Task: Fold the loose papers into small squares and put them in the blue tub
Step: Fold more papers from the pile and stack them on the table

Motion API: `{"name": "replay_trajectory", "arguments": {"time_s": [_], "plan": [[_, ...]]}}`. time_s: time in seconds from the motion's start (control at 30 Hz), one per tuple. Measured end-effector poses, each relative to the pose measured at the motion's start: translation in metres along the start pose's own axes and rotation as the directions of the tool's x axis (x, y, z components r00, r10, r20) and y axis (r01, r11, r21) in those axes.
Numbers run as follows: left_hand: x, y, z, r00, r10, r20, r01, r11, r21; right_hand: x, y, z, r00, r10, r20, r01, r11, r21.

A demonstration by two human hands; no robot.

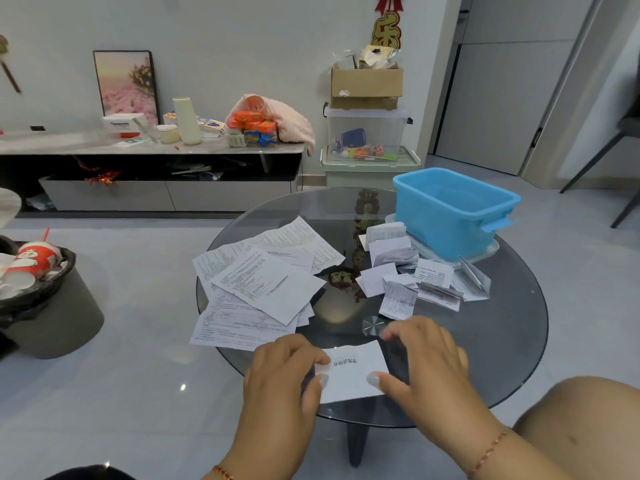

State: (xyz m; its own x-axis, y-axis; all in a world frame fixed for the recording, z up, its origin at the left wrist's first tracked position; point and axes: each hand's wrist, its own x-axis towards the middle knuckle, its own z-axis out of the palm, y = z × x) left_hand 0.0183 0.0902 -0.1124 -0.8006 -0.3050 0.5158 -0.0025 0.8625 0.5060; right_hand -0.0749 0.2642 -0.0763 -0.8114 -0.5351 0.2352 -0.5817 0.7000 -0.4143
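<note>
A partly folded white paper (pixel 349 370) with black print lies at the near edge of the round glass table (pixel 485 341). My left hand (pixel 280 375) pinches its left edge, and my right hand (pixel 426 362) presses its right side, thumb on top. A stack of loose printed sheets (pixel 263 285) lies spread on the table's left half. Several folded paper squares (pixel 408 271) are piled in front of the blue tub (pixel 450 216), which stands at the table's far right on a clear lid. No paper shows inside the tub.
A dark bin (pixel 45 296) full of paper cups stands on the floor to the left. Behind the table are a low cabinet (pixel 152 168) with clutter and stacked storage boxes (pixel 367 133). A chair (pixel 620 140) stands at the far right. My bare knee (pixel 588 420) is at the lower right.
</note>
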Motion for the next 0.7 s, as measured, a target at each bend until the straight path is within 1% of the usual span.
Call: {"name": "replay_trajectory", "arguments": {"time_s": [0.07, 0.1, 0.13, 0.17, 0.2, 0.23, 0.33, 0.4, 0.47, 0.6, 0.63, 0.7], "plan": [[0.003, -0.002, 0.003, 0.984, 0.176, -0.024, -0.177, 0.983, -0.047, 0.000, -0.001, 0.008, 0.975, -0.215, -0.052, 0.215, 0.977, 0.002], [0.003, -0.003, 0.003, 0.969, 0.246, -0.015, -0.247, 0.967, -0.062, -0.002, -0.001, 0.011, 0.942, -0.331, -0.049, 0.331, 0.944, -0.007], [0.003, -0.005, 0.004, 0.956, 0.293, 0.010, -0.292, 0.955, -0.062, -0.005, -0.001, 0.016, 0.902, -0.431, -0.022, 0.430, 0.902, -0.036], [0.002, -0.006, 0.003, 0.948, 0.315, 0.037, -0.313, 0.948, -0.054, -0.008, 0.000, 0.019, 0.873, -0.486, 0.031, 0.487, 0.871, -0.069], [0.000, -0.008, 0.002, 0.942, 0.329, 0.061, -0.327, 0.944, -0.046, -0.010, 0.000, 0.020, 0.863, -0.500, 0.079, 0.505, 0.857, -0.101], [-0.002, -0.010, 0.001, 0.936, 0.343, 0.084, -0.341, 0.939, -0.035, -0.013, 0.001, 0.021, 0.861, -0.500, 0.094, 0.509, 0.852, -0.126], [-0.009, -0.014, -0.002, 0.900, 0.401, 0.170, -0.415, 0.909, 0.050, -0.021, 0.005, 0.027, 0.870, -0.489, 0.063, 0.489, 0.843, -0.225], [-0.013, -0.017, -0.001, 0.880, 0.435, 0.189, -0.458, 0.884, 0.096, -0.022, 0.010, 0.029, 0.868, -0.495, 0.050, 0.488, 0.827, -0.280], [-0.014, -0.022, 0.001, 0.868, 0.466, 0.173, -0.487, 0.866, 0.113, -0.022, 0.016, 0.029, 0.849, -0.527, 0.045, 0.515, 0.803, -0.302], [-0.012, -0.021, 0.002, 0.813, 0.582, 0.034, -0.580, 0.802, 0.140, -0.024, 0.023, 0.029, 0.808, -0.589, 0.006, 0.568, 0.777, -0.272], [-0.011, -0.019, 0.002, 0.797, 0.604, 0.008, -0.598, 0.786, 0.156, -0.024, 0.023, 0.029, 0.797, -0.604, -0.026, 0.575, 0.770, -0.278], [-0.012, -0.015, -0.001, 0.791, 0.612, -0.005, -0.600, 0.777, 0.191, -0.025, 0.024, 0.031, 0.755, -0.644, -0.126, 0.592, 0.751, -0.292]]}}
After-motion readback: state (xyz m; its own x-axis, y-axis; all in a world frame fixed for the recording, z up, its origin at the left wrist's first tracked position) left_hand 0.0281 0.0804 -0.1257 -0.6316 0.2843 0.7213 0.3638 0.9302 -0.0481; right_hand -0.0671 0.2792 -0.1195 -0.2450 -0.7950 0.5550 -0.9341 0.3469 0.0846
